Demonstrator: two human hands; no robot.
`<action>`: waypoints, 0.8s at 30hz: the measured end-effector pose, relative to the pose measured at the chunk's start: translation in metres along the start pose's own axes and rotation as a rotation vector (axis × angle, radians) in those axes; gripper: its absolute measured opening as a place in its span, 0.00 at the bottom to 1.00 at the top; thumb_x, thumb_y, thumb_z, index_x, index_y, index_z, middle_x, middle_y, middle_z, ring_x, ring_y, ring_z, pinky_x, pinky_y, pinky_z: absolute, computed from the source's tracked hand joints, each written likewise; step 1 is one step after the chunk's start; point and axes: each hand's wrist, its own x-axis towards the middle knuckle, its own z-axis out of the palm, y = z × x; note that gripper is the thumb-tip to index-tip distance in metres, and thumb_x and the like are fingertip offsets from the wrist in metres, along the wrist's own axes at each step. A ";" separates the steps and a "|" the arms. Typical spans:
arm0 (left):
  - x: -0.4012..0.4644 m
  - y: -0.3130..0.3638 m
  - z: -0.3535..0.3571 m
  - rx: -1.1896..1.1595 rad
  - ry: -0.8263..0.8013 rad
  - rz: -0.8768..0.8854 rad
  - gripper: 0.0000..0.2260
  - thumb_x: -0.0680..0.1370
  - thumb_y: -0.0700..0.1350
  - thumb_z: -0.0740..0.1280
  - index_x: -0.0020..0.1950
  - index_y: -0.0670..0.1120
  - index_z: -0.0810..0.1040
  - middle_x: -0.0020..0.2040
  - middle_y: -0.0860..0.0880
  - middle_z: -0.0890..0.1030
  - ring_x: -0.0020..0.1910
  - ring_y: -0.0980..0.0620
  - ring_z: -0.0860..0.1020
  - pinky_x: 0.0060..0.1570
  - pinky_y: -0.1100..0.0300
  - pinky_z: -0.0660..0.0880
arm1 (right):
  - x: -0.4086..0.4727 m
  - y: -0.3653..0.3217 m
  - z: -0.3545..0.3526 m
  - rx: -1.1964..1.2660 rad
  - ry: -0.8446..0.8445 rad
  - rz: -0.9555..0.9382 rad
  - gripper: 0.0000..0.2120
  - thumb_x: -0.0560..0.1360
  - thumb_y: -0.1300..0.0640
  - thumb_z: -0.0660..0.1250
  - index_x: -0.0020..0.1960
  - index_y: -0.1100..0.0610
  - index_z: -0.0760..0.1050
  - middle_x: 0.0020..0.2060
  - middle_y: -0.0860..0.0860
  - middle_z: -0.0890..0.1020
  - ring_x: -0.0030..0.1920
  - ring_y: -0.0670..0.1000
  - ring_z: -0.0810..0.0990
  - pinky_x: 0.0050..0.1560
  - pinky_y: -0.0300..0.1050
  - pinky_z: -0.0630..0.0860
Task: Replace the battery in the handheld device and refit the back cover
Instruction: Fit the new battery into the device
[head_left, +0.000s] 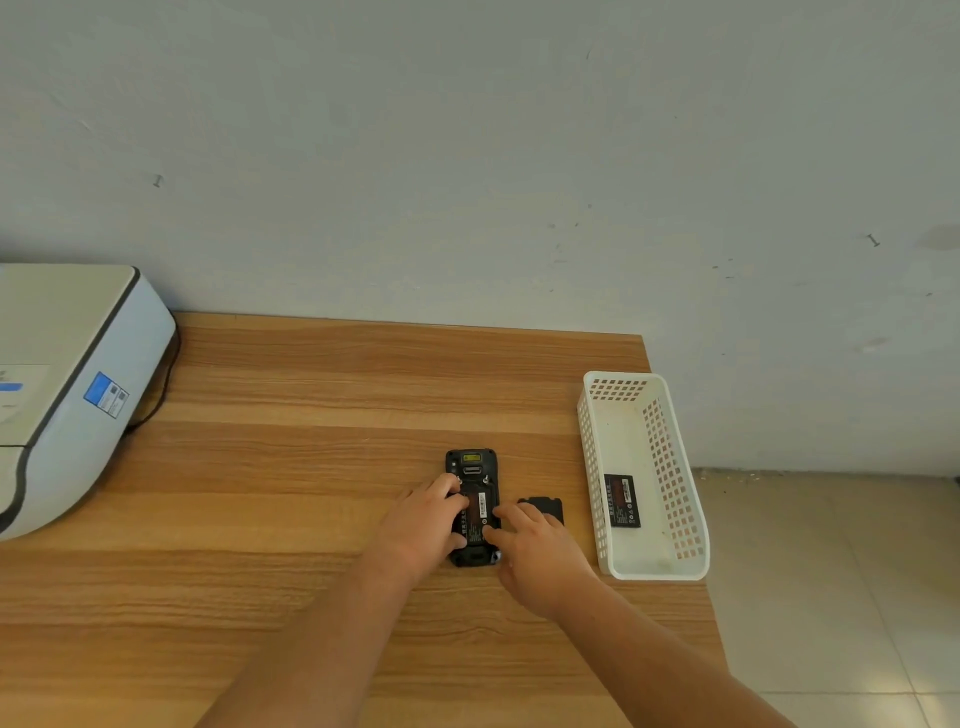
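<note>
A black handheld device (471, 464) lies face down on the wooden table (311, 467), its back cover off. A black battery (477, 512) with a red and white label sits in its open bay. My left hand (423, 527) rests on the device's left side, fingers on the battery's upper left. My right hand (535, 553) touches the battery's right edge with its fingertips. The black back cover (546, 506) lies flat just right of the device, partly hidden by my right hand. A second black battery (622, 500) lies in the white basket (597, 525).
The white perforated basket stands at the table's right edge. A white printer (67, 384) with a black cable (161, 389) fills the left side. A pale wall runs behind the table. Tiled floor (831, 597) lies to the right.
</note>
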 end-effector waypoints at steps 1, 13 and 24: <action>0.000 0.000 -0.001 0.010 -0.002 0.003 0.24 0.76 0.51 0.70 0.70 0.49 0.71 0.68 0.52 0.67 0.66 0.50 0.68 0.67 0.52 0.66 | 0.001 0.000 -0.003 0.021 0.008 0.005 0.21 0.77 0.54 0.61 0.70 0.52 0.68 0.71 0.52 0.66 0.70 0.55 0.63 0.68 0.54 0.64; -0.017 -0.010 -0.021 -0.010 -0.026 -0.051 0.24 0.80 0.58 0.60 0.73 0.51 0.65 0.71 0.52 0.66 0.69 0.51 0.65 0.69 0.51 0.65 | 0.024 0.024 -0.038 -0.106 -0.178 0.351 0.32 0.69 0.59 0.74 0.69 0.57 0.65 0.67 0.55 0.66 0.64 0.57 0.67 0.58 0.53 0.75; -0.029 -0.019 -0.023 0.021 -0.060 -0.106 0.24 0.80 0.58 0.58 0.74 0.49 0.65 0.72 0.51 0.66 0.71 0.50 0.64 0.71 0.51 0.63 | 0.026 0.030 -0.035 -0.223 -0.234 0.270 0.41 0.64 0.47 0.78 0.69 0.58 0.63 0.64 0.55 0.68 0.64 0.58 0.68 0.62 0.54 0.72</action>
